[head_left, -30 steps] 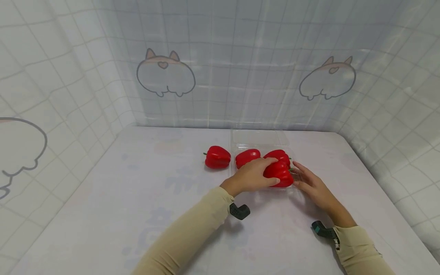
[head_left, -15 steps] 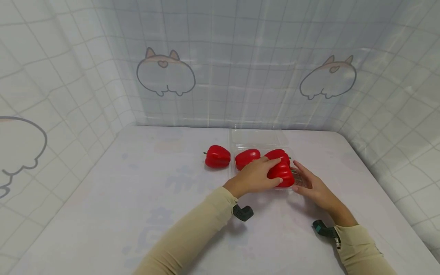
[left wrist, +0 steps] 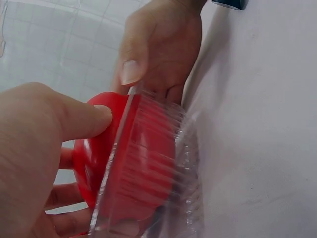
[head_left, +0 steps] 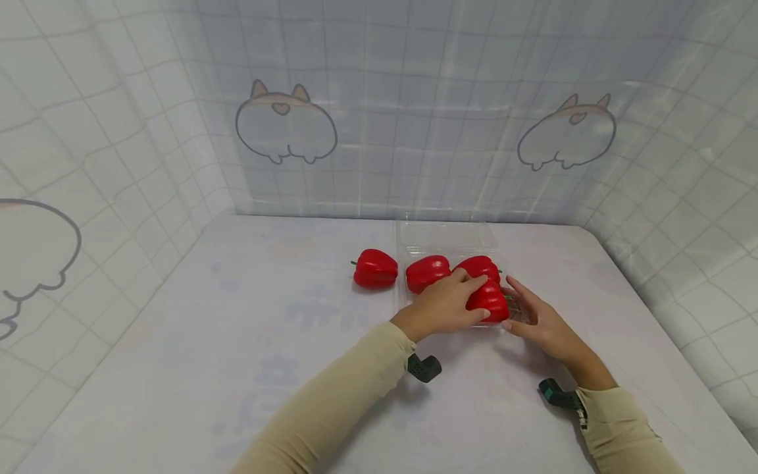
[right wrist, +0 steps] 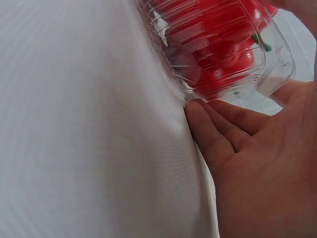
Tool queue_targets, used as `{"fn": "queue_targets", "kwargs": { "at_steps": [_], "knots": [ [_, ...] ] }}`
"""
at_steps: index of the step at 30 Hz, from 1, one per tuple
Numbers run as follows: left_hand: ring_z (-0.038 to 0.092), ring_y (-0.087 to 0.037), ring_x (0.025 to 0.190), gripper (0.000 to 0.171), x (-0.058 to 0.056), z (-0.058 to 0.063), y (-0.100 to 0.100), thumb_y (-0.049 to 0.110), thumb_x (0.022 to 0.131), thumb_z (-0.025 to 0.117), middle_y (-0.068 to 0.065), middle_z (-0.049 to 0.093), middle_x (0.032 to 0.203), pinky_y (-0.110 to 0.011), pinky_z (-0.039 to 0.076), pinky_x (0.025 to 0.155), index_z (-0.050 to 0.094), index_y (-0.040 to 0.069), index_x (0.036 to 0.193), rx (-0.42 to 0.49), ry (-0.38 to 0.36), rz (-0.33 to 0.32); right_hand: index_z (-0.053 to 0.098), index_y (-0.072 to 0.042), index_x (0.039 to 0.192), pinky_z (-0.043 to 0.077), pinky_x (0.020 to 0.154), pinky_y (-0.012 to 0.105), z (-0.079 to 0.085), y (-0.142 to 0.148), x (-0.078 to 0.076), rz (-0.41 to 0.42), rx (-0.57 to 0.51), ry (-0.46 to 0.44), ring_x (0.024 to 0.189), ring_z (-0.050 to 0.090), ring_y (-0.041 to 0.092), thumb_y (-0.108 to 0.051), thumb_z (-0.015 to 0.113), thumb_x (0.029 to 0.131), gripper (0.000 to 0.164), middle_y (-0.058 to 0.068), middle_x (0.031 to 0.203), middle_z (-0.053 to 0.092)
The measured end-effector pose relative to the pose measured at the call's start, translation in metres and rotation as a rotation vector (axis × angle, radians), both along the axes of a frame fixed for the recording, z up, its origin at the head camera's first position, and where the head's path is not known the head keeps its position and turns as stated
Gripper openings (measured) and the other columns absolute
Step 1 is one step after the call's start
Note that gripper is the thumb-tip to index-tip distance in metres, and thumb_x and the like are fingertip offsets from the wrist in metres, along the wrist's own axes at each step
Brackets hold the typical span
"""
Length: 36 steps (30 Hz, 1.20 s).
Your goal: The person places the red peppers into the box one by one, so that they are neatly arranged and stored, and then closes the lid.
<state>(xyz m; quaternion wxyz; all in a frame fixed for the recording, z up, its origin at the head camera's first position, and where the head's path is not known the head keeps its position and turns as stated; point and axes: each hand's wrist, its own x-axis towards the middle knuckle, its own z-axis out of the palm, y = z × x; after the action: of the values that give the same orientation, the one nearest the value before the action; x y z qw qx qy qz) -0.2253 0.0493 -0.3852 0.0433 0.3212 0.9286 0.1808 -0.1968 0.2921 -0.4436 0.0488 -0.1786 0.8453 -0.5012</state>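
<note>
A red bell pepper (head_left: pixel 490 303) sits at the front right of a clear plastic container (right wrist: pixel 290 62). My left hand (head_left: pixel 445 305) grips this pepper from the left, thumb low and fingers over its top. In the left wrist view the thumb presses on the pepper (left wrist: pixel 91 153) just above the container's rim. My right hand (head_left: pixel 546 330) holds the container's right end, with thumb toward the front and fingers toward the back. Behind the gripped pepper, two more red bell peppers lie in the container, one at back left (head_left: pixel 426 273) and one at back right (head_left: pixel 481 266).
Another red bell pepper (head_left: pixel 376 269) lies on the white tabletop (head_left: pixel 284 296), just left of the container. The clear lid (head_left: pixel 447 234) is folded back toward the rear wall covering (head_left: pixel 385 151), which has a grid pattern. Similar covering hangs on both sides.
My left hand has shifted slightly to the right, still gripping the pepper, which has moved a little right with it. The right hand stays nearly where it was at the container's end.
</note>
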Motion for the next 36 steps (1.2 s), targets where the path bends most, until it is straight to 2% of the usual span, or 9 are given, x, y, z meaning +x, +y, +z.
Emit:
{"fn": "queue_targets", "kwargs": {
  "at_steps": [4,15,21,25,30,33,36],
  "knots": [
    [0.053,-0.015,0.121,0.075,-0.0007,-0.0021,0.0032,0.048,0.090,0.070,-0.001,0.050,0.140,-0.036,0.055,0.091,0.040,0.026,0.155,-0.040,0.038,-0.013,0.014,-0.017,0.162,0.045,0.092,0.018,0.0002,-0.0007,-0.0001,-0.014,0.024,0.001,0.133,0.044,0.041,-0.027,0.072,0.091,0.092,0.020,0.159,0.030],
    [0.052,-0.015,0.122,0.075,-0.0020,-0.0046,0.0047,0.047,0.090,0.070,-0.002,0.050,0.140,-0.036,0.055,0.092,0.039,0.027,0.156,-0.031,0.024,-0.029,0.014,-0.016,0.162,0.044,0.093,0.017,0.0013,-0.0023,0.0009,-0.014,0.025,0.007,0.134,0.044,0.042,-0.026,0.072,0.091,0.093,0.020,0.159,0.030],
    [0.051,-0.016,0.123,0.075,-0.0045,-0.0059,0.0057,0.048,0.090,0.070,-0.002,0.049,0.141,-0.037,0.054,0.093,0.039,0.029,0.155,-0.023,-0.014,-0.027,0.014,-0.017,0.162,0.044,0.093,0.017,0.0020,-0.0031,0.0019,-0.024,0.042,0.013,0.134,0.044,0.043,-0.027,0.072,0.091,0.093,0.020,0.159,0.030],
    [0.049,-0.016,0.127,0.076,-0.0053,-0.0042,0.0061,0.047,0.088,0.073,-0.002,0.049,0.144,-0.038,0.055,0.093,0.040,0.031,0.155,0.000,-0.054,-0.016,0.014,-0.017,0.162,0.046,0.095,0.022,0.0026,-0.0033,0.0024,-0.024,0.048,0.013,0.134,0.044,0.043,-0.027,0.072,0.091,0.092,0.020,0.159,0.030],
    [0.047,-0.015,0.128,0.078,-0.0062,-0.0015,0.0069,0.047,0.086,0.076,-0.001,0.049,0.144,-0.036,0.055,0.091,0.041,0.033,0.154,0.013,-0.074,-0.010,0.014,-0.019,0.162,0.044,0.093,0.018,0.0019,-0.0023,0.0015,-0.021,0.049,0.018,0.134,0.044,0.043,-0.027,0.071,0.092,0.092,0.020,0.159,0.030],
    [0.047,-0.014,0.126,0.077,-0.0070,-0.0014,0.0073,0.046,0.085,0.077,0.001,0.051,0.142,-0.035,0.055,0.090,0.042,0.034,0.153,0.019,-0.079,-0.006,0.014,-0.020,0.162,0.046,0.095,0.024,0.0014,-0.0020,0.0008,-0.021,0.057,0.020,0.134,0.044,0.043,-0.028,0.071,0.092,0.091,0.020,0.159,0.030],
    [0.048,-0.013,0.125,0.077,-0.0073,-0.0024,0.0072,0.045,0.086,0.077,0.002,0.052,0.141,-0.033,0.055,0.090,0.042,0.034,0.153,0.023,-0.086,0.000,0.013,-0.019,0.162,0.050,0.099,0.038,0.0009,-0.0020,0.0005,-0.020,0.062,0.017,0.134,0.044,0.043,-0.028,0.071,0.092,0.092,0.020,0.159,0.030]
  ]
}}
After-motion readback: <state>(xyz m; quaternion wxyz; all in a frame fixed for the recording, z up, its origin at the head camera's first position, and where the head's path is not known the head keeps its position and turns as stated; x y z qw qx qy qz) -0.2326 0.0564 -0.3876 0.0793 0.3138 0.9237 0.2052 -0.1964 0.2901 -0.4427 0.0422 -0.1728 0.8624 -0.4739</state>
